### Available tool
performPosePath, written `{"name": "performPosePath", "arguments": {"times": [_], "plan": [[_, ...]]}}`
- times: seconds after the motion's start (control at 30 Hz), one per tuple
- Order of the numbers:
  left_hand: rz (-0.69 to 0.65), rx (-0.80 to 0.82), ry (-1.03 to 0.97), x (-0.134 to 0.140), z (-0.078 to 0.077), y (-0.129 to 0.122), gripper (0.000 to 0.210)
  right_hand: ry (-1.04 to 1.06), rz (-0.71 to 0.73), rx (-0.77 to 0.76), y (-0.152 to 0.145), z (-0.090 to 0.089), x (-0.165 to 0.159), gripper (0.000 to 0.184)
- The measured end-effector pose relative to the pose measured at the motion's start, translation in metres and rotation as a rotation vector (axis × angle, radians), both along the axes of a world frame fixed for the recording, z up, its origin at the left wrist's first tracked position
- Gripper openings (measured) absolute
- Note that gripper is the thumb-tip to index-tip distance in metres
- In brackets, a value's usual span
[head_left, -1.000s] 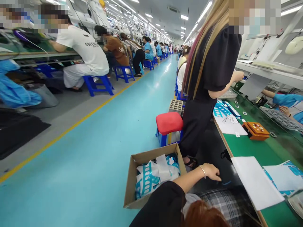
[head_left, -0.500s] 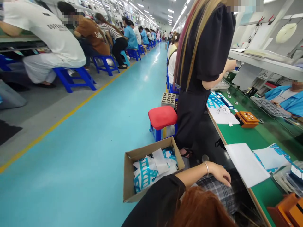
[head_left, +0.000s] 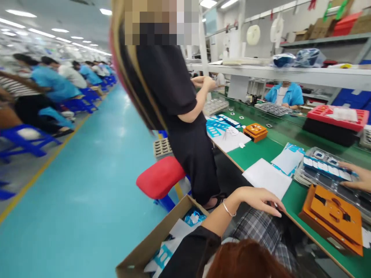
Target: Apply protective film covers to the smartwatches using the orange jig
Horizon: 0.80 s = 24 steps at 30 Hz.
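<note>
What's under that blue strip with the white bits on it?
Under the blue strip there's a clear plastic tray. Two white pieces peek out behind it. What lies straight beneath is covered by the strip and right hand.

1 head-worn camera faces forward and down (bench [head_left: 261, 150] near, at right).

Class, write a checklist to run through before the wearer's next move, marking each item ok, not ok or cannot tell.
1. Left hand free: ok; nothing visible in it.
2. Right hand at the labelled strip: ok; it is at the right-hand end.
3. Firm grip on the strip: cannot tell.
4. Right hand fully in view: not ok; the picture's right edge cuts it off.
5. Nearer orange block on the table: ok.
6. Carton fully in view: not ok; partly cut off below.
</note>
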<state>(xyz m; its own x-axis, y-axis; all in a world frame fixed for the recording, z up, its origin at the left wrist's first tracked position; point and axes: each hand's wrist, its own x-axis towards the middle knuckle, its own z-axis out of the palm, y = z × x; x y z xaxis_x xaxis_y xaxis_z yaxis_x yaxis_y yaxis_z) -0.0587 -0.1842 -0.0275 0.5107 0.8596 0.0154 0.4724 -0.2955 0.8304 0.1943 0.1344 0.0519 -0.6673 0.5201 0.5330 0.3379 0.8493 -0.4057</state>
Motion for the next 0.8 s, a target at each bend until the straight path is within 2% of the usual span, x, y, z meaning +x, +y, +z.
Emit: {"name": "performPosePath", "arguments": {"times": [0.07, 0.17, 0.23, 0.3, 0.43, 0.6, 0.7, 0.8], "plan": [[-0.016, 0.008, -0.061, -0.001, 0.024, 0.011, 0.035, -0.119, 0.004, -0.036, 0.003, -0.004, 0.009, 0.065], [0.065, 0.070, -0.089, -0.002, 0.051, 0.037, 0.032, -0.209, -0.016, -0.102, 0.004, -0.014, 0.020, 0.061], [0.148, 0.102, -0.125, -0.003, 0.061, 0.063, 0.031, -0.249, -0.029, -0.144, 0.006, -0.020, 0.026, 0.066], [0.212, 0.089, -0.160, -0.003, 0.064, 0.093, 0.032, -0.283, -0.027, -0.180, 0.010, -0.024, 0.029, 0.068], [0.289, 0.068, -0.189, 0.001, 0.058, 0.156, 0.037, -0.319, -0.006, -0.198, 0.013, -0.022, 0.034, 0.070], [0.620, 0.172, -0.233, 0.005, 0.039, 0.220, 0.040, -0.276, -0.055, -0.130, 0.006, -0.003, 0.051, 0.077], [0.743, 0.208, -0.213, 0.004, 0.023, 0.236, 0.039, -0.190, -0.148, -0.032, -0.012, 0.007, 0.067, 0.071], [0.770, 0.209, -0.164, 0.002, 0.011, 0.233, 0.040, -0.141, -0.152, 0.038, -0.039, 0.002, 0.074, 0.057]]}}
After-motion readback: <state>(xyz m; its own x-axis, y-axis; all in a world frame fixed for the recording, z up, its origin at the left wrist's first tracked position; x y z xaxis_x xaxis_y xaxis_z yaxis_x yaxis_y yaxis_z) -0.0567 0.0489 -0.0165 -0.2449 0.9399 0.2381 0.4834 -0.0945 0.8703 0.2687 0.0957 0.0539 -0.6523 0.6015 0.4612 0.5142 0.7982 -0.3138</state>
